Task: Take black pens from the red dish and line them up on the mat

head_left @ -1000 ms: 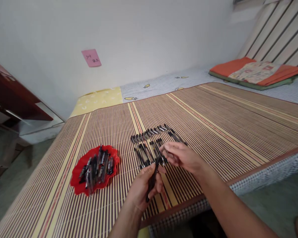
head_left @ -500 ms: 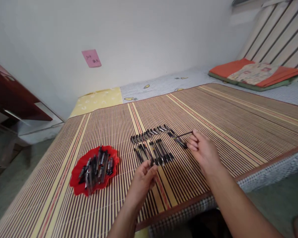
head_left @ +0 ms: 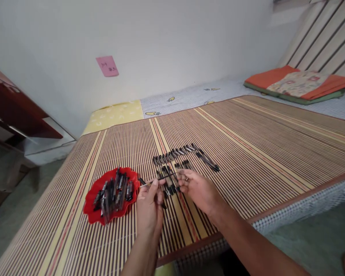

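Note:
My left hand (head_left: 150, 205) and my right hand (head_left: 196, 188) meet over the striped bamboo mat (head_left: 247, 142). Between them runs a thin pen refill (head_left: 162, 178), pinched at its right end by my right hand's fingers and near its left end by my left hand. My left hand also grips a dark pen barrel (head_left: 162, 203). Just beyond the hands lie several black pens in rows (head_left: 172, 168) and a line of caps (head_left: 172, 154). A red dish (head_left: 92, 199) of pen parts sits left of my left hand.
The mat covers a bed with a checked sheet (head_left: 189, 97). A folded orange blanket (head_left: 301, 82) lies at the far right. A dark wooden cabinet (head_left: 14, 115) stands at the left. A pink note (head_left: 107, 66) is stuck on the white wall.
My right hand picked a thin refill from the right side of the pen rows and brought it left to my left hand. My left hand shifted slightly left, toward the red dish.

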Action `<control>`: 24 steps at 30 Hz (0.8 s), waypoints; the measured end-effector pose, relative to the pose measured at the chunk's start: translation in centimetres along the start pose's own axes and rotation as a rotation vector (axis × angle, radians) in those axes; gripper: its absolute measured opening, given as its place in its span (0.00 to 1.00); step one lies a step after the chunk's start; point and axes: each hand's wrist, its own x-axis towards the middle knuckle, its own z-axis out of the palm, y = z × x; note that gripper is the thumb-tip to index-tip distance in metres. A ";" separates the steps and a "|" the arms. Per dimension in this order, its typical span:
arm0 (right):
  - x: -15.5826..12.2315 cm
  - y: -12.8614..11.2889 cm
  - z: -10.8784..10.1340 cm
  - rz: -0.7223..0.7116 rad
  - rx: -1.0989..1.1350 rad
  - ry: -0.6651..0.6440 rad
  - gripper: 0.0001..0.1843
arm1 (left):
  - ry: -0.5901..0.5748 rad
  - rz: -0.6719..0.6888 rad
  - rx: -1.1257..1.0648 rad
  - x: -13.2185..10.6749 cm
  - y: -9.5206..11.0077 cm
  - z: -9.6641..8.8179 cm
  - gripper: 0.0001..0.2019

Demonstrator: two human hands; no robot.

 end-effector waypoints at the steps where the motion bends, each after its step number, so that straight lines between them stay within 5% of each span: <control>1: 0.0 -0.4 -0.2 -0.016 -0.003 -0.015 0.11 | 0.003 -0.012 -0.017 0.1 0.2 -0.1 0.13; 6: -0.3 -1.7 -0.5 -0.044 -0.119 -0.115 0.13 | -0.019 -0.052 -0.069 0.3 0.6 -0.2 0.13; 14: 0.0 -1.9 -0.9 -0.156 -0.355 0.040 0.19 | -0.058 -0.087 -0.093 0.1 0.5 -0.1 0.12; 24: 0.2 -1.0 -0.9 -0.079 -0.201 -0.041 0.15 | -0.053 -0.076 -0.058 -0.1 0.1 -0.2 0.13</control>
